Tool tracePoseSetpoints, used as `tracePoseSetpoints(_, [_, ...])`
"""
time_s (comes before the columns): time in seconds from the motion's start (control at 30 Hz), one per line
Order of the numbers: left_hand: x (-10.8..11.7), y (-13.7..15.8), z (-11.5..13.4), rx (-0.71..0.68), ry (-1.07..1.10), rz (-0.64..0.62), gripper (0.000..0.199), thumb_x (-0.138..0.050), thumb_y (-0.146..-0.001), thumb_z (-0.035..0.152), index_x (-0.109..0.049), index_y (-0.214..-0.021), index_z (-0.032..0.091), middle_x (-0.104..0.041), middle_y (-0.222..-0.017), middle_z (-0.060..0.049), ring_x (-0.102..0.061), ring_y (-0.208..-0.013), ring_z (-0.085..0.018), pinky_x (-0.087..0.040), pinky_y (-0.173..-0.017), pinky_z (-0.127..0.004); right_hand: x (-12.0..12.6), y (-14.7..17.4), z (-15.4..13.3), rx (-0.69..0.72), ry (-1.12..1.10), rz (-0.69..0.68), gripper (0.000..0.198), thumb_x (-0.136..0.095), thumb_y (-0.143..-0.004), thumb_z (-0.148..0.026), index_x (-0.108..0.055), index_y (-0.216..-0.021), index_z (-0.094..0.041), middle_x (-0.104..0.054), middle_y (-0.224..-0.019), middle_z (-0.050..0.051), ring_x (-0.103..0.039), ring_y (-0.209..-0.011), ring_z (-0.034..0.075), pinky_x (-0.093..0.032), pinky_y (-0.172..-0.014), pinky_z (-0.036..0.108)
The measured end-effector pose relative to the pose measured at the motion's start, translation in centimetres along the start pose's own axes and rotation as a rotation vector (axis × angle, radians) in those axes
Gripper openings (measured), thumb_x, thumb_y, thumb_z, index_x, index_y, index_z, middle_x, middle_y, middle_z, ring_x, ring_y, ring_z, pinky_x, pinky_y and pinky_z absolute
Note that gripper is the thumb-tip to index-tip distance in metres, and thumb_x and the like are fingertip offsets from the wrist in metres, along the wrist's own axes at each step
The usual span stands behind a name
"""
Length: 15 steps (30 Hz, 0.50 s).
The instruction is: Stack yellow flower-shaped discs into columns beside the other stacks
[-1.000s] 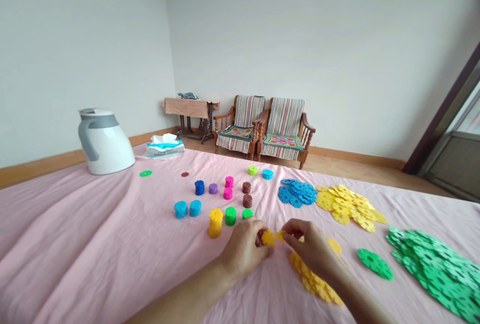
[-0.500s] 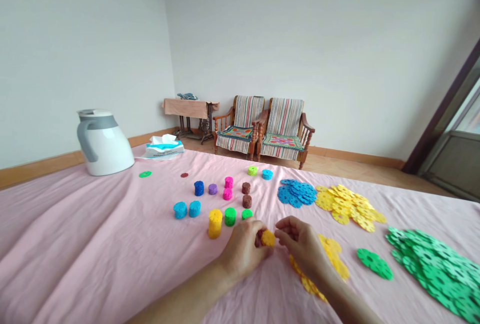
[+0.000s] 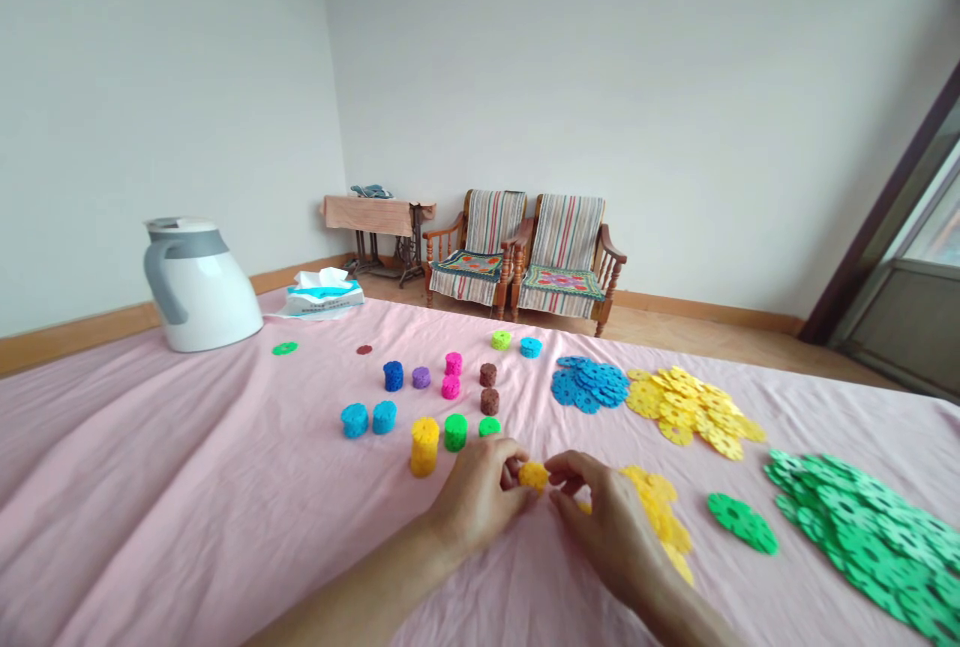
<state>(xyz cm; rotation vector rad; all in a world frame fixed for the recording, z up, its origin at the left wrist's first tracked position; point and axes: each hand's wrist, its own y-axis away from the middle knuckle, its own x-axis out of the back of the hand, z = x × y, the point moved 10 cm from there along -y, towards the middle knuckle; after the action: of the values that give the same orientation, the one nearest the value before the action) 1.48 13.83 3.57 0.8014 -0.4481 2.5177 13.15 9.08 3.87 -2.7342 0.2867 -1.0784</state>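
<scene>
My left hand (image 3: 480,492) is closed around a short stack of yellow flower-shaped plastic discs (image 3: 533,476), just above the pink cloth. From the other side, the curled fingers of my right hand (image 3: 600,507) meet the stack's right edge, thumb below and index finger above. A loose pile of yellow discs (image 3: 660,512) lies under and beside my right hand, partly covered by it. Left of my hands stand a taller yellow stack (image 3: 424,447) and a green stack (image 3: 455,433). Another green stack (image 3: 490,425) shows just behind my left knuckles.
Further small stacks stand beyond, including light blue (image 3: 355,420), dark blue (image 3: 393,376) and brown (image 3: 489,402). Piles of blue (image 3: 590,384), yellow (image 3: 694,412) and green discs (image 3: 862,537) lie to the right. A white jug (image 3: 206,287) and tissue box (image 3: 325,294) stand back left.
My right hand has come slightly left and down, closing on the yellow stack in my left hand. The whole view has shifted a little.
</scene>
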Motion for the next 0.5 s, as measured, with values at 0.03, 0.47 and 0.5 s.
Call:
tracePoseSetpoints(0.03, [0.0,0.0,0.0,-0.008,0.001,-0.001,0.013,-0.063,-0.066,0.014,-0.067,-0.079,0.015,-0.062,-0.070,-0.001,-0.055,-0.064,-0.015,-0.038,-0.055,-0.022,0.0,0.0,-0.2,0.009,-0.001,0.000,0.022,-0.047,-0.069,-0.014,-0.065,-0.081,-0.020,-0.070,-0.080,0.004,-0.064,-0.075,0.019,-0.046,-0.070,0.030])
tracePoseSetpoints(0.47, [-0.2,0.1,-0.4,-0.021,-0.020,0.019,0.029,-0.060,-0.062,0.009,-0.067,-0.089,0.015,-0.059,-0.077,-0.001,-0.054,-0.064,-0.014,-0.040,-0.058,-0.022,1.3,-0.5,0.3,0.009,-0.014,0.059,0.020,-0.047,-0.075,-0.020,-0.066,-0.082,-0.022,-0.071,-0.078,0.003,-0.064,-0.073,0.019,-0.045,-0.068,0.029])
tracePoseSetpoints(0.5, [-0.1,0.1,-0.3,-0.017,-0.026,0.022,0.033,-0.060,-0.061,0.008,-0.067,-0.093,0.015,-0.059,-0.082,-0.001,-0.054,-0.065,-0.013,-0.041,-0.060,-0.023,1.8,-0.7,0.8,-0.006,-0.008,0.072,0.020,-0.047,-0.076,-0.021,-0.065,-0.083,-0.021,-0.071,-0.078,0.004,-0.064,-0.073,0.019,-0.045,-0.068,0.030])
